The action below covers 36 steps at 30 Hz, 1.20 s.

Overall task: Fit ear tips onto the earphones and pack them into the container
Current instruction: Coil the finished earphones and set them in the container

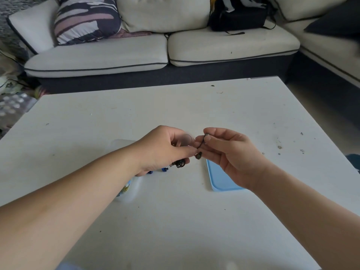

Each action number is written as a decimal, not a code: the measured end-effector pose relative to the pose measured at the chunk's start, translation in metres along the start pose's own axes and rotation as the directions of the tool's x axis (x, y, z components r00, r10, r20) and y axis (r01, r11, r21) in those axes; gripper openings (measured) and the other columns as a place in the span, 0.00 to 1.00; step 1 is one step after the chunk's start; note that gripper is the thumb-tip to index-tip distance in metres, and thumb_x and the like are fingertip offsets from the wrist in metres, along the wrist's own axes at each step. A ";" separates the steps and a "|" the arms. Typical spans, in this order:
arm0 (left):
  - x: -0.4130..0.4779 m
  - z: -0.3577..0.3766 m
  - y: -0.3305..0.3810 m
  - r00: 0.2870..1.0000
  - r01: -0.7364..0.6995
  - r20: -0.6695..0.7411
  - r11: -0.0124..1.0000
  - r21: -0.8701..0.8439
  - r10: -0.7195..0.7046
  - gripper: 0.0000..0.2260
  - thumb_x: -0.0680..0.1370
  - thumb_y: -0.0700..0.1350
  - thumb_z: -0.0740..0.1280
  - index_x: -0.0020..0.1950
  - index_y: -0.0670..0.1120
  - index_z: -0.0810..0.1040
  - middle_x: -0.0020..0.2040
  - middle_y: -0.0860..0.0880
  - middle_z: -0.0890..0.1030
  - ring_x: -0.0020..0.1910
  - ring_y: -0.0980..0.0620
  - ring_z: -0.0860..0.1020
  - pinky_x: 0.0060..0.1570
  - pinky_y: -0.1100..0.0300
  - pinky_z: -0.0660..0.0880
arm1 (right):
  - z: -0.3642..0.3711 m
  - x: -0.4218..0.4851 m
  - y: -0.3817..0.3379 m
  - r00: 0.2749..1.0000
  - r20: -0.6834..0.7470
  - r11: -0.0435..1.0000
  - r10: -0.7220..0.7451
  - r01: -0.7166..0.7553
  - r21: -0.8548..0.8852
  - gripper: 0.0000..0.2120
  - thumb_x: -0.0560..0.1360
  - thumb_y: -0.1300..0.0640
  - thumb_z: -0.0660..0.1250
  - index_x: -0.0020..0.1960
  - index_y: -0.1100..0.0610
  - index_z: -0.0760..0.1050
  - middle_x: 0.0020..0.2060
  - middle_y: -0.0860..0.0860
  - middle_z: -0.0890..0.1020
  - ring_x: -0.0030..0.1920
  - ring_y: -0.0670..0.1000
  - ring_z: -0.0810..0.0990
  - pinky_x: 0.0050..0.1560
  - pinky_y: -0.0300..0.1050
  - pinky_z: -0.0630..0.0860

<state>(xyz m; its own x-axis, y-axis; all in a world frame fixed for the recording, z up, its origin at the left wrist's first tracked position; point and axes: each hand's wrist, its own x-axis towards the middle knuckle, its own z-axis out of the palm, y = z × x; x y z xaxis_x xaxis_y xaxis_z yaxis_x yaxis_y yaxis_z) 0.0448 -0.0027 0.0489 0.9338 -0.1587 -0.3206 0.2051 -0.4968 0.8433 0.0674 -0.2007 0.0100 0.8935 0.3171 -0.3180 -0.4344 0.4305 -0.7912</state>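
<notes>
Head view: right hand point(228, 154) has its fingers clamped on the earphone point(201, 142) stem, with the bud hanging just below. Left hand point(165, 147) fingers are curled against it but blurred, so can't tell what they grip. Blue ear tips point(164, 169) lie on the surface point(175, 221) near the container point(126, 191). Hold the stem rigid and push the tip on square.

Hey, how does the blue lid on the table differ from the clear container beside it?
The lid is opaque light blue; the container is see-through and whitish. The lid lies on the right, partly under the right hand; the container sits on the left, mostly hidden by the left hand and forearm. The lid looks flat; the container looks deeper. Both rest on the white table while both hands hold the earphones.
</notes>
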 end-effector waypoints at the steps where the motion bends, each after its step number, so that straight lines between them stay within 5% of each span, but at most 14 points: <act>1: -0.001 0.001 0.001 1.000 -0.002 0.006 0.999 0.038 0.001 0.05 0.77 0.48 0.74 0.51 0.53 0.86 0.44 0.45 0.87 0.50 0.37 0.85 0.55 0.34 0.79 | 0.000 0.001 0.000 1.000 -0.006 1.000 -0.002 0.002 0.018 0.10 0.79 0.71 0.66 0.60 0.68 0.77 0.51 0.66 0.84 0.49 0.60 0.87 0.47 0.46 0.84; 7: 0.002 0.001 -0.001 0.998 0.038 -0.054 0.999 -0.010 -0.039 0.09 0.76 0.41 0.70 0.50 0.54 0.86 0.45 0.46 0.88 0.50 0.40 0.87 0.58 0.27 0.76 | -0.004 0.003 0.001 1.000 -0.013 0.994 -0.019 0.018 -0.109 0.09 0.79 0.69 0.68 0.59 0.65 0.79 0.48 0.61 0.85 0.47 0.58 0.85 0.49 0.50 0.85; 13: 0.004 0.003 0.002 0.997 0.059 -0.031 0.961 -0.270 -0.070 0.11 0.78 0.33 0.72 0.57 0.44 0.84 0.51 0.40 0.87 0.47 0.43 0.86 0.58 0.39 0.81 | -0.006 0.004 0.002 0.999 -0.036 0.981 -0.015 0.008 -0.194 0.09 0.78 0.68 0.69 0.58 0.64 0.81 0.44 0.60 0.83 0.41 0.55 0.83 0.46 0.48 0.84; 19: 0.005 0.008 0.008 0.996 0.090 0.047 0.853 -0.514 -0.077 0.11 0.80 0.37 0.69 0.61 0.36 0.81 0.49 0.37 0.84 0.44 0.41 0.84 0.44 0.51 0.82 | -0.001 0.004 0.003 0.994 -0.037 0.961 -0.103 0.090 -0.262 0.11 0.76 0.68 0.73 0.58 0.68 0.80 0.49 0.66 0.86 0.50 0.65 0.86 0.60 0.61 0.81; 24: 0.006 0.012 0.010 0.995 0.096 0.019 0.829 -0.551 -0.103 0.14 0.80 0.42 0.72 0.59 0.33 0.80 0.43 0.41 0.83 0.39 0.44 0.82 0.42 0.52 0.82 | 0.000 0.001 0.001 0.991 0.004 0.930 -0.131 0.124 -0.346 0.10 0.75 0.63 0.75 0.56 0.65 0.82 0.50 0.64 0.86 0.53 0.66 0.86 0.63 0.67 0.78; 31: 0.010 0.009 0.009 0.993 0.070 -0.034 0.796 -0.601 -0.112 0.07 0.80 0.38 0.71 0.57 0.39 0.81 0.40 0.45 0.83 0.36 0.49 0.82 0.39 0.56 0.81 | 0.000 -0.001 -0.003 0.994 0.096 0.984 0.044 -0.026 -0.176 0.15 0.80 0.70 0.64 0.66 0.64 0.75 0.55 0.65 0.85 0.56 0.65 0.85 0.61 0.58 0.81; 36: 0.009 0.010 0.010 0.990 0.045 -0.080 0.813 -0.581 -0.113 0.07 0.81 0.39 0.70 0.57 0.39 0.82 0.40 0.45 0.83 0.35 0.50 0.82 0.39 0.56 0.80 | -0.001 -0.005 -0.001 0.985 0.152 0.956 0.086 -0.039 -0.291 0.08 0.80 0.65 0.68 0.55 0.68 0.82 0.48 0.62 0.85 0.48 0.57 0.86 0.49 0.46 0.83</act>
<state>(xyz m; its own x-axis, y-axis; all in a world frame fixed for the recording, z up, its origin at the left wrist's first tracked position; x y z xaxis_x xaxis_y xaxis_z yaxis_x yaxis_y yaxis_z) 0.0527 -0.0179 0.0503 0.9253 -0.0326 -0.3778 0.3792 0.0843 0.9214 0.0633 -0.2030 0.0118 0.8250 0.4778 -0.3018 -0.4168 0.1537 -0.8959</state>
